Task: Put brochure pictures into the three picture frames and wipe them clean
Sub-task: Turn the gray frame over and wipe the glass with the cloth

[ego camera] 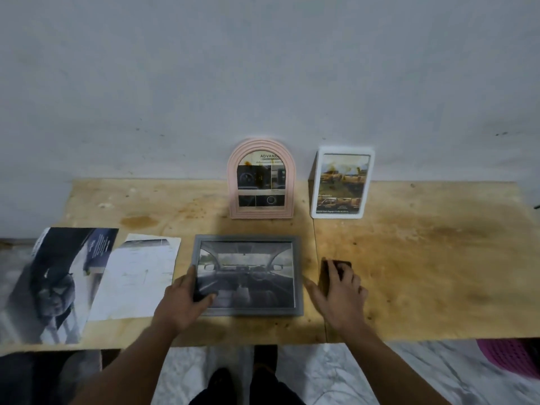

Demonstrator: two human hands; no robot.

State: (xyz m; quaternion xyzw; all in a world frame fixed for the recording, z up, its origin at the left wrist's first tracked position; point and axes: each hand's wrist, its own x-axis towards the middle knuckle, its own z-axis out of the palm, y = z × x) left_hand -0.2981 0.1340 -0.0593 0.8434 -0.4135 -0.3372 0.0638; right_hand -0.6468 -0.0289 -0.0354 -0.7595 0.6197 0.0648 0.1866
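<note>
A grey rectangular frame (248, 240) lies flat at the table's front middle, holding a car-interior picture. My left hand (184, 299) grips its left edge, thumb on the glass. Just right of the frame, my right hand (340, 290) holds a dark brown cloth or sponge (342, 266) on the table. A pink arched frame (261, 178) and a white rectangular frame (342, 182) stand upright against the wall behind, each with a brochure picture inside and brownish stains on the glass.
A dark brochure page (55, 282) and a pale page (137, 282) lie on the plywood table (438, 258) to the left. A pink basket (514, 361) sits on the floor at the lower right. The grey wall rises directly behind the table.
</note>
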